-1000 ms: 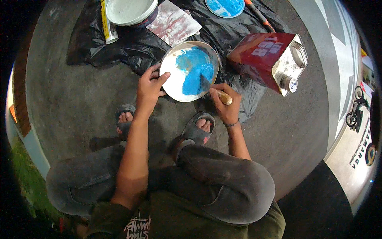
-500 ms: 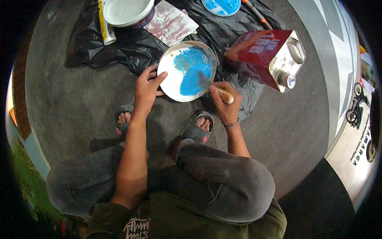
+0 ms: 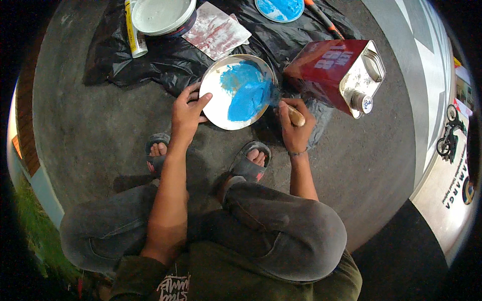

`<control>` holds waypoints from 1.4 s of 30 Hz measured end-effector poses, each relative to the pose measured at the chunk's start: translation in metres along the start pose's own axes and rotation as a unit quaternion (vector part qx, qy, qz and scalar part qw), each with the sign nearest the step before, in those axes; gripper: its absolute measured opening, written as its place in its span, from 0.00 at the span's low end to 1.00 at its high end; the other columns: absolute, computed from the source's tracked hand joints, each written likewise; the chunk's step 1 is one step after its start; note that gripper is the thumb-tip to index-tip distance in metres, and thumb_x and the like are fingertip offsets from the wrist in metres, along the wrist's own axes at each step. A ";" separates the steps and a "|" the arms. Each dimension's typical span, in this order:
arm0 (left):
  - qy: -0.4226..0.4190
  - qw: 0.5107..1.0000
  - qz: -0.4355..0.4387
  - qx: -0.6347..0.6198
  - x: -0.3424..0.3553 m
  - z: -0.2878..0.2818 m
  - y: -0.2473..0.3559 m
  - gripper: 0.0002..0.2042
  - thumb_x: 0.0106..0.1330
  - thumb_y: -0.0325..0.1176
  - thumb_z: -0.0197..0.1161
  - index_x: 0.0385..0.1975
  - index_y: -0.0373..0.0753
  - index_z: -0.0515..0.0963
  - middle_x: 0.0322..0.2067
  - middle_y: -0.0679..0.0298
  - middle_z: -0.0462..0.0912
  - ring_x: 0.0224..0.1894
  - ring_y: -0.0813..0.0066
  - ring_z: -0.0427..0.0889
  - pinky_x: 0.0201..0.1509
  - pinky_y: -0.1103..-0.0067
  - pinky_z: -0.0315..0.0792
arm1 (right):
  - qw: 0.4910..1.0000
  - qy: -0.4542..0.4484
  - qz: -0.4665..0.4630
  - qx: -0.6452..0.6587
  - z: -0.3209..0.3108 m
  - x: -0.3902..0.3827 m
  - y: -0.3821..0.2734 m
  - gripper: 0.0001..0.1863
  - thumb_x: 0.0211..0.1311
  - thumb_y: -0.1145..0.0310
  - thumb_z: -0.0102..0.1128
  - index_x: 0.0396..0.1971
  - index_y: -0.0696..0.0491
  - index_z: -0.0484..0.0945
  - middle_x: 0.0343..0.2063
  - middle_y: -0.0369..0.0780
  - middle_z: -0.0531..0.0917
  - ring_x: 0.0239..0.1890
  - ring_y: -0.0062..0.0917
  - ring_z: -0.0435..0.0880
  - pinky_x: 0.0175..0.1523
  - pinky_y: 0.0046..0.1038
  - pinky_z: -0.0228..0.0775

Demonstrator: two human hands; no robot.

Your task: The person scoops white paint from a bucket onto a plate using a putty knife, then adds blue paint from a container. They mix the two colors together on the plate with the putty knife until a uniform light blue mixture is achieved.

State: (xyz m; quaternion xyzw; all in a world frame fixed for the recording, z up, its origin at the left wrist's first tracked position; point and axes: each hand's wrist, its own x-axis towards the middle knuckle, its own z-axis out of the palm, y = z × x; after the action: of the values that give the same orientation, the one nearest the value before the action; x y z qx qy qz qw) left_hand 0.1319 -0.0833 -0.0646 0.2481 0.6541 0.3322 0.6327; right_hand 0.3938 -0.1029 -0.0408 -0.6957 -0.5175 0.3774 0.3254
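My left hand (image 3: 186, 115) grips the near-left rim of a round, shallow white bowl (image 3: 213, 83), thumb on the inside. Thick blue paste (image 3: 245, 103) covers the middle and right of the bowl, with a thinner smear toward its far side. In my right hand (image 3: 299, 131) is a putty knife (image 3: 296, 116), its stubby wooden handle pointing toward the lower right. The blade, blurred by motion, is at the bowl's right rim; whether it touches the rim I cannot tell.
Black plastic sheeting (image 3: 165, 62) lies under a white tub (image 3: 163, 15), a yellow cartridge (image 3: 134, 32), stained abrasive sheets (image 3: 217, 30), a blue-smeared lid (image 3: 279, 7) and an orange-handled tool (image 3: 325, 19). A dark red metal can (image 3: 324, 67) stands right of the bowl. My sandalled feet are close by.
My right hand has moved right and slightly nearer, drawing the putty knife from the blue paste to the bowl's right rim. My left hand keeps its hold.
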 end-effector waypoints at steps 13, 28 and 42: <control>0.000 1.000 -0.012 0.013 0.000 -0.001 0.004 0.28 0.67 0.38 0.68 0.64 0.35 0.71 0.49 0.61 0.81 0.48 0.73 0.84 0.41 0.74 0.84 | 0.967 -0.114 -0.221 -0.048 -0.017 0.025 -0.009 0.14 0.56 0.75 0.71 0.44 0.51 0.85 0.43 0.42 0.87 0.45 0.36 0.87 0.50 0.33 0.79; 0.017 1.000 0.003 -0.004 0.001 0.001 0.004 0.24 0.67 0.31 0.67 0.63 0.33 0.72 0.44 0.58 0.85 0.44 0.75 0.85 0.39 0.76 0.85 | 0.914 -0.274 -0.248 -0.168 -0.030 0.036 0.019 0.19 0.56 0.76 0.68 0.48 0.46 0.85 0.52 0.42 0.83 0.51 0.37 0.85 0.53 0.34 0.78; -0.012 1.000 -0.004 -0.002 0.007 -0.001 0.007 0.24 0.69 0.32 0.65 0.64 0.36 0.72 0.45 0.59 0.85 0.42 0.77 0.85 0.41 0.76 0.84 | 0.866 -0.300 -0.380 -0.127 -0.008 0.078 -0.007 0.19 0.52 0.78 0.67 0.46 0.49 0.84 0.53 0.42 0.83 0.54 0.39 0.83 0.56 0.36 0.76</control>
State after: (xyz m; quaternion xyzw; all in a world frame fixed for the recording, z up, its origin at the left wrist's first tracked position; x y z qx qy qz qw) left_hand 0.1298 -0.0731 -0.0641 0.2480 0.6472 0.3278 0.6420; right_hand 0.4113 -0.0268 -0.0454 -0.3339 -0.8580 0.3456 0.1814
